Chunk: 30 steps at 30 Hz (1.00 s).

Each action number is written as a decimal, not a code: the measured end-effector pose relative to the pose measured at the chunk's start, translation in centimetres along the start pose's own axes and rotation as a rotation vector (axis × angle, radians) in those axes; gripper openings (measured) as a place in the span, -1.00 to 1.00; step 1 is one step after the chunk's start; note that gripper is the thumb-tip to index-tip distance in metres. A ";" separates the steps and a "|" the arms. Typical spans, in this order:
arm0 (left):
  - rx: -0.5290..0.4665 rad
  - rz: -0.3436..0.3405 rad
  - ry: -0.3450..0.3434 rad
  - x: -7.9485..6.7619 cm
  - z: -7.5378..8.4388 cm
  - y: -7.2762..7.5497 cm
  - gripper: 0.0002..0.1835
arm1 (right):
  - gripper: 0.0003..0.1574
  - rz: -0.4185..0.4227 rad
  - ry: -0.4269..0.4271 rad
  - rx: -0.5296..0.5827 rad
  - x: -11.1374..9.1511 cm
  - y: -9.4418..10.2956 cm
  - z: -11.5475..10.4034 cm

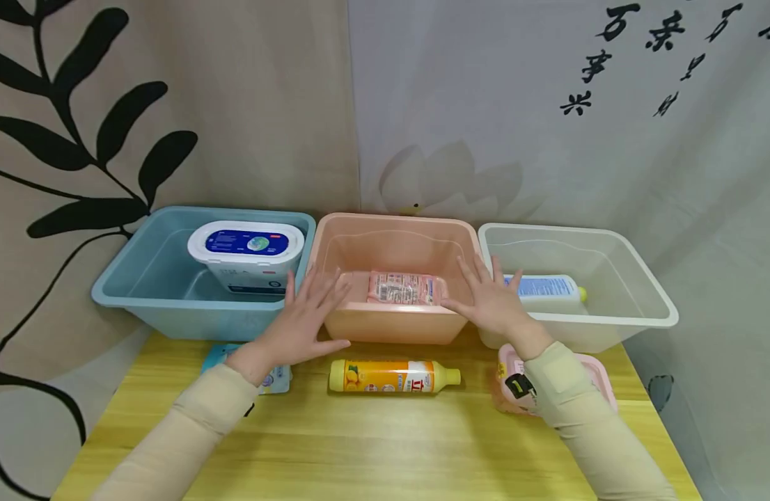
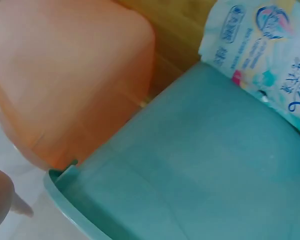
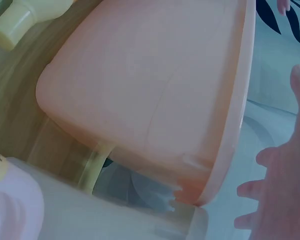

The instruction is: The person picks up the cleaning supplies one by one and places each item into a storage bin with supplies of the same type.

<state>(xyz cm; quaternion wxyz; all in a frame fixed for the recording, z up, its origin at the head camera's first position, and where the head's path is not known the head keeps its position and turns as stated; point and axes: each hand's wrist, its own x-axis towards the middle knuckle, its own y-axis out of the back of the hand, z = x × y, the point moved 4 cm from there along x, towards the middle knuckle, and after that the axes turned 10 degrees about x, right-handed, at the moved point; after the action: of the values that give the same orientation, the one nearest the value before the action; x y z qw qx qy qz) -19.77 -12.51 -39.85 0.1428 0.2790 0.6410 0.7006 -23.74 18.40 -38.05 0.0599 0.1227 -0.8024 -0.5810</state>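
Observation:
With fingers spread and holding nothing, my left hand (image 1: 297, 330) is over the front rims where the blue bin (image 1: 166, 316) and the peach bin (image 1: 397, 327) meet. My right hand (image 1: 494, 299), also spread and bare, is by the meeting edges of the peach bin and the white bin (image 1: 617, 271). A white tub with a blue label (image 1: 250, 254) stands tilted in the blue bin. Inside the peach bin lies a pink packet (image 1: 404, 288). A white bottle with a yellow-green cap (image 1: 548, 289) lies in the white bin, partly behind the right fingers.
On the wooden table (image 1: 385, 445), an orange-yellow bottle (image 1: 391, 376) lies on its side before the peach bin. A light-blue packet (image 1: 277, 381) is partly under the left wrist. Beneath the right forearm sits a pink container (image 1: 596, 376). Curtains (image 1: 266, 104) hang behind the bins.

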 end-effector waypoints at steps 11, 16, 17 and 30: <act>0.007 0.163 -0.167 -2.0 1.2 -0.7 -0.06 | 0.11 0.005 -0.040 0.022 -0.6 0.6 1.4; -0.003 0.286 -0.237 -3.0 1.7 -1.2 -0.12 | 0.14 0.006 -0.053 0.025 -1.0 1.0 2.3; 0.000 0.307 -0.249 -3.2 1.8 -1.4 -0.13 | 0.15 0.005 -0.056 0.022 -1.2 1.1 2.5; -0.031 0.289 -0.287 -4.3 2.2 -3.7 -0.19 | 0.15 0.023 -0.106 0.035 -2.4 2.2 5.1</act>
<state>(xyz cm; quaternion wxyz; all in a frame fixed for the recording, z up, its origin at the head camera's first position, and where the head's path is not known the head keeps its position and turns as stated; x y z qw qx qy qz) -15.64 -12.64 -44.36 0.1347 0.4628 0.5564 0.6768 -22.95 24.35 -37.50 0.0220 0.0836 -0.8159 -0.5716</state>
